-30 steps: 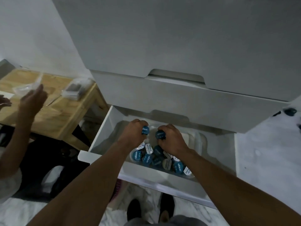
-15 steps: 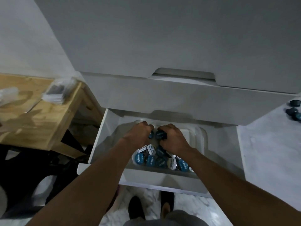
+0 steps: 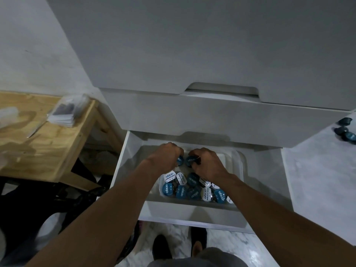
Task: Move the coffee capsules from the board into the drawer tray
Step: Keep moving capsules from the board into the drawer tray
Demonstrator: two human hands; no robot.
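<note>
Both my hands reach into the open white drawer (image 3: pixel 192 211). My left hand (image 3: pixel 165 157) is closed on a blue coffee capsule (image 3: pixel 180 160). My right hand (image 3: pixel 206 162) is closed on another blue capsule (image 3: pixel 190 161). The two capsules are side by side, low over the back part of the clear plastic tray (image 3: pixel 234 160). Several blue and white capsules (image 3: pixel 192 187) lie packed in the tray's front part, under my wrists. Three dark capsules (image 3: pixel 345 61) rest on the grey surface at the far right.
A closed white drawer front (image 3: pixel 212 116) overhangs the open drawer from above. A wooden table (image 3: pixel 38 135) with plastic packets (image 3: pixel 65 110) stands at the left. My shoes (image 3: pixel 159 245) are on the marble floor below the drawer.
My hands have sunk deeper into the tray with their capsules. The other person's hand over the wooden table has left the view, and the camera has shifted right.
</note>
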